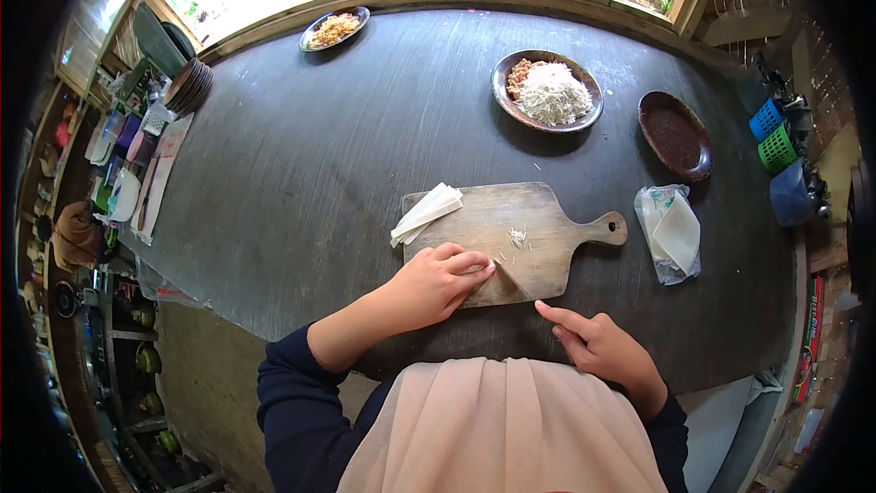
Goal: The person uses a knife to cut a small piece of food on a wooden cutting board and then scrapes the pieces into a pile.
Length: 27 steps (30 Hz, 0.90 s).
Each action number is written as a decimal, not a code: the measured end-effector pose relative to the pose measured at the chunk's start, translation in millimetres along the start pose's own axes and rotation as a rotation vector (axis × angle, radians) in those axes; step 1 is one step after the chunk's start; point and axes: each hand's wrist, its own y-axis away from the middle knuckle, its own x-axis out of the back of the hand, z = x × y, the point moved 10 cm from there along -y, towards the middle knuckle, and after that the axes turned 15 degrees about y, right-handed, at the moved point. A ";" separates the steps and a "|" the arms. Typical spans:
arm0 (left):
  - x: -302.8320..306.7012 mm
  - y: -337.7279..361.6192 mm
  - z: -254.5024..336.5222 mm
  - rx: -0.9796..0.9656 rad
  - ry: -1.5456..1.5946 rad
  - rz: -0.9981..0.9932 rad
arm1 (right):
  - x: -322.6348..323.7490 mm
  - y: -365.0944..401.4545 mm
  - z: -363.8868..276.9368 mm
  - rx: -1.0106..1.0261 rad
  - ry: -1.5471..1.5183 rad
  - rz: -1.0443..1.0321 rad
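Observation:
A wooden cutting board (pixel 538 210) lies on the dark table in front of me. My left hand (pixel 440 285) presses with bent fingers on a pale strip at the board's near edge; most of the strip is hidden under the fingers. My right hand (pixel 602 342) is closed around a knife (pixel 516 281), its handle hidden and its thin blade pointing up and left beside my left fingertips. White strips (pixel 427 212) are stacked at the board's upper left corner. Small thin cut pieces (pixel 518 237) lie in the middle of the board.
Beyond the board stands a bowl (pixel 598 110) of white shreds and brown pieces. To its right are an oval brown dish (pixel 675 135) and a plastic packet (pixel 668 233) with white sheets. A plate of shreds (pixel 335 30) sits far left; stacked plates (pixel 190 87) stand at the left edge.

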 end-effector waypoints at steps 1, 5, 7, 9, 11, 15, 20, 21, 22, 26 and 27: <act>0.8 -0.3 0.6 -0.005 0.004 0.000 | -0.3 -0.2 -0.3 -0.001 0.001 0.000; 0.8 -0.9 0.2 -0.010 0.021 -0.005 | 0.3 -1.3 -0.3 0.005 0.001 0.022; 1.2 -0.9 0.9 -0.012 0.018 -0.007 | -0.7 -1.8 -2.6 0.025 -0.001 0.011; 1.4 -0.6 1.6 -0.014 0.013 -0.007 | -1.8 -2.3 -3.9 0.024 -0.003 -0.007; 0.6 -0.5 1.5 -0.007 0.000 -0.007 | -3.6 -2.2 -1.8 0.019 0.006 -0.014; -0.7 0.1 0.5 0.006 -0.009 -0.012 | -4.7 -2.2 -1.7 -0.010 0.000 -0.037; -0.8 -0.1 0.9 0.009 -0.020 -0.014 | -7.5 -3.9 -1.6 -0.015 -0.015 -0.042; -1.4 -0.2 0.0 0.011 -0.018 -0.012 | -8.2 -4.5 -1.6 -0.024 -0.025 -0.043; -1.7 0.1 0.0 0.003 -0.018 -0.007 | -8.6 -5.5 -2.7 -0.024 -0.025 -0.046; 1.5 -0.8 2.4 -0.004 -0.015 0.001 | -7.7 -8.6 -2.7 -0.055 -0.039 -0.045; 0.8 -1.0 2.7 -0.008 -0.015 -0.004 | -7.9 -8.1 -2.2 -0.060 -0.031 -0.051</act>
